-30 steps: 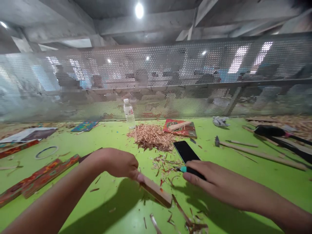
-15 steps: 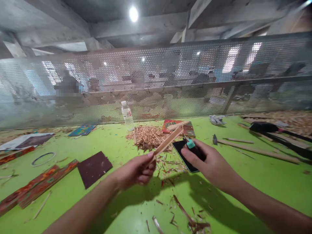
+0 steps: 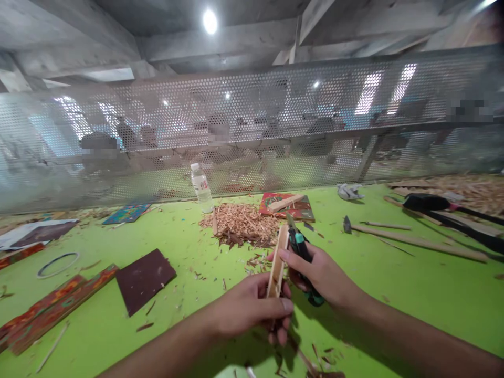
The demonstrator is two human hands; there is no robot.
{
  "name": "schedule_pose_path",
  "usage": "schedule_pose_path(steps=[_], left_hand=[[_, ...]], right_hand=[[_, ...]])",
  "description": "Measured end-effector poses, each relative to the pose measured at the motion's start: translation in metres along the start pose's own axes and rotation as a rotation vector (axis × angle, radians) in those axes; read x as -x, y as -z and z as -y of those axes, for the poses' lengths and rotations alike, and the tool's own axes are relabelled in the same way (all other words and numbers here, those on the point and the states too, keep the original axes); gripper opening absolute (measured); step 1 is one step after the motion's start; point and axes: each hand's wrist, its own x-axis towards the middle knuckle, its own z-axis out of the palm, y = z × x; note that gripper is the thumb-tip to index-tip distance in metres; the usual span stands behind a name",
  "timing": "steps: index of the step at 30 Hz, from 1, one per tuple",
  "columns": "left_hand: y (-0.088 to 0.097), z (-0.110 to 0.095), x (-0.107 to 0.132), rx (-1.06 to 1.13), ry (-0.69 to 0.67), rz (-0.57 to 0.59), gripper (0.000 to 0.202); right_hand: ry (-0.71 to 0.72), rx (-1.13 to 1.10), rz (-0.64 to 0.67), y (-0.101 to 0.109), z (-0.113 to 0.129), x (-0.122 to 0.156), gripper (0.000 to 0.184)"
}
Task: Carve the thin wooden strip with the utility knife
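In my left hand (image 3: 252,307) is a narrow strip of wood (image 3: 279,257), gripped near its lower end and pointing up and away. My right hand (image 3: 328,273) is closed around a black and teal utility knife (image 3: 298,245). Its blade points upward, close beside the strip's upper right edge. The right thumb presses on the face of the strip. Whether the blade touches the wood, I cannot tell. Beyond both hands lies a heap of wood shavings (image 3: 246,220).
A water bottle (image 3: 201,189) stands behind the shavings. Dark sandpaper (image 3: 145,281) and painted strips (image 3: 63,310) lie left. A hammer (image 3: 417,244) and a black-handled tool (image 3: 427,202) lie right. A painted board (image 3: 307,210) sits behind the knife. A perforated screen (image 3: 255,126) spans the back.
My hands have come together. The wood strip has swung more upright and nearer, and the knife now stands beside it. A dark flat object under my right hand is no longer visible.
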Motion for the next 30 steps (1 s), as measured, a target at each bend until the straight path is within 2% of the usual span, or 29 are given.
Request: schedule_pose_path(steps=[2,5,7,9,13,17,21,27,30], left_hand=[[-0.002,0.003,-0.004,0.005,-0.019,-0.033,0.05],[-0.001,0.01,-0.008,-0.024,-0.059,-0.18,0.05],[0.002,0.013,-0.009,-0.045,-0.082,-0.283,0.051],[0.007,0.015,-0.009,-0.06,-0.097,-0.337,0.054],[0.014,0.019,-0.009,-0.055,-0.105,-0.35,0.056],[0.016,0.021,-0.009,-0.048,-0.099,-0.356,0.06],[0.015,0.021,-0.009,-0.076,-0.082,-0.368,0.066],[0.012,0.026,-0.01,-0.136,-0.124,-0.375,0.062],[0.01,0.029,-0.009,-0.149,-0.153,-0.416,0.059]], right_hand=[[0.045,0.084,-0.002,0.003,-0.004,-0.002,0.054],[0.145,0.259,-0.013,0.015,-0.012,-0.007,0.048],[0.203,0.373,0.027,0.023,-0.016,-0.01,0.048],[0.251,0.466,0.101,0.029,-0.019,-0.01,0.046],[0.341,0.599,0.236,0.03,-0.019,-0.006,0.038],[0.384,0.678,0.305,0.025,-0.022,-0.002,0.032],[0.396,0.698,0.335,0.023,-0.028,-0.004,0.036],[0.407,0.682,0.343,0.021,-0.032,-0.005,0.044],[0.41,0.698,0.327,0.019,-0.032,-0.003,0.045]])
